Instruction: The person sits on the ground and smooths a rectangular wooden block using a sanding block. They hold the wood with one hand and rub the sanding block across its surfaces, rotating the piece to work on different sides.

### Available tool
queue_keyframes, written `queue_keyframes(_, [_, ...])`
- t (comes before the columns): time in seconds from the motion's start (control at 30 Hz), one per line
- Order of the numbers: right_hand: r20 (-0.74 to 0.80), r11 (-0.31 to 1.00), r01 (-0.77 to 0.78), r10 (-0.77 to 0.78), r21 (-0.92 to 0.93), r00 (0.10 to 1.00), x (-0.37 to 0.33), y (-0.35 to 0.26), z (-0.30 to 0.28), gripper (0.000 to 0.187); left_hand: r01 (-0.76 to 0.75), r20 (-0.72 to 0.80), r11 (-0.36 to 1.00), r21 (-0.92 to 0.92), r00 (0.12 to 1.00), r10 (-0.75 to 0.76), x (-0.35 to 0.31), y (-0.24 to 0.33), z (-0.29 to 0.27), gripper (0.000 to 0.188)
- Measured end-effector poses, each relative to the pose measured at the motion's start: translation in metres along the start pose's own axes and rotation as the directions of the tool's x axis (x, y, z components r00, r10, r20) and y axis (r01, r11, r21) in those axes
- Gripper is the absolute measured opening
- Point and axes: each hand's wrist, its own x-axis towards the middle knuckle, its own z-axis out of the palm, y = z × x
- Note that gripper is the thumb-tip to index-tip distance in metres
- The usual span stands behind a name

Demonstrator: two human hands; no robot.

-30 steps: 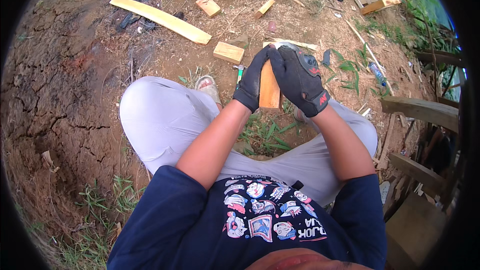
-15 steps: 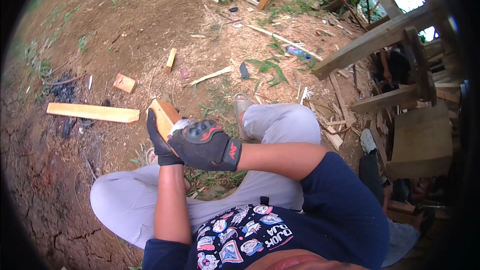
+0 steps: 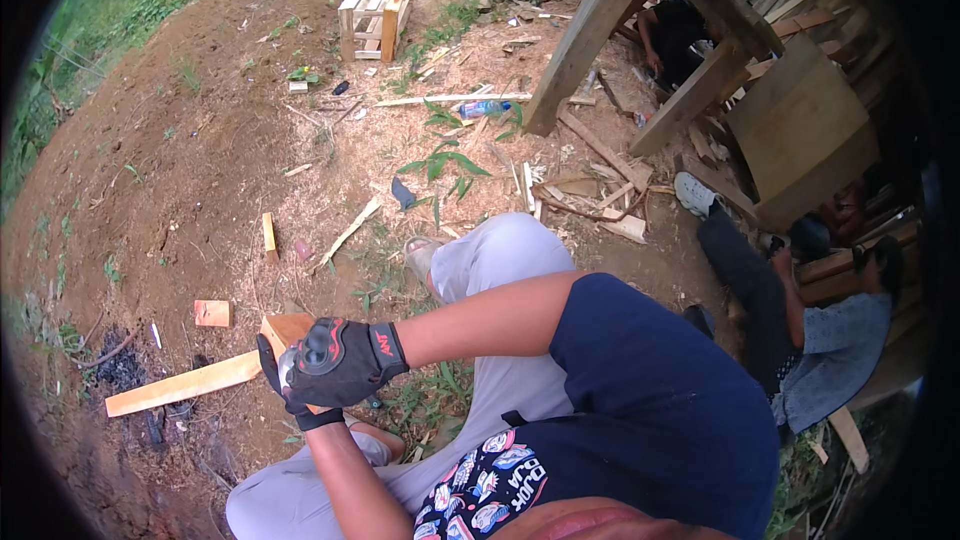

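Together, the left hand (image 3: pixel 268 365), the right hand (image 3: pixel 350 362) and the wood block (image 3: pixel 287 327) are showing lower and farther left than half a second ago. This one block is looking orange-tan and flat-sided, and it is sitting between the two gloved hands. Left fingers are bending around its left side, holding it. Right fingers are partly hiding, so I cannot tell if they are pressing together. On the ground (image 3: pixel 130 230), one long plank (image 3: pixel 185 385), two small wood pieces (image 3: pixel 213 313), one crate (image 3: pixel 376 8) and one bottle (image 3: pixel 484 109) are resting. Two other people (image 3: pixel 835 365) are showing at right.
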Motion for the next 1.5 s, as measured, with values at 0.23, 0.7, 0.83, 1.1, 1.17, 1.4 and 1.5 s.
queue_keyframes(0.23, [-0.35,0.929,0.033,0.106,0.368,0.931,-0.028,-0.023,0.011,0.017,0.167,-0.102,0.986,0.02,0.981,-0.164,-0.021,-0.008,0.029,0.07])
queue_keyframes(0.7, [0.219,0.993,0.075,-0.054,-0.09,0.974,-0.002,0.024,-0.009,0.036,0.027,0.247,0.987,-0.16,0.969,0.013,-0.014,-0.021,0.017,0.05])
queue_keyframes(0.83, [0.016,0.974,0.167,-0.172,0.154,0.985,-0.007,-0.031,-0.034,0.035,0.153,0.004,0.981,-0.12,0.988,-0.153,-0.023,-0.006,0.039,0.053])
queue_keyframes(1.1, [0.321,0.998,0.067,-0.06,-0.01,0.945,0.006,-0.008,-0.034,0.032,0.136,0.055,0.964,-0.227,0.99,-0.127,-0.017,-0.012,0.027,0.047])
queue_keyframes(1.17, [0.244,0.99,0.128,-0.136,0.05,0.96,-0.003,-0.034,-0.045,0.032,0.15,-0.066,0.968,-0.202,0.984,-0.166,-0.028,-0.002,0.037,0.048])
queue_keyframes(1.4, [0.289,0.99,0.142,-0.13,-0.021,0.949,0.009,-0.024,-0.036,0.024,0.123,0.056,0.95,-0.288,0.992,-0.112,-0.017,-0.006,0.024,0.049])
queue_keyframes(1.5, [0.258,0.998,0.022,-0.037,0.061,0.965,0.014,-0.024,-0.035,0.024,0.159,0.092,0.947,-0.279,0.986,-0.138,-0.018,0.004,0.016,0.049])
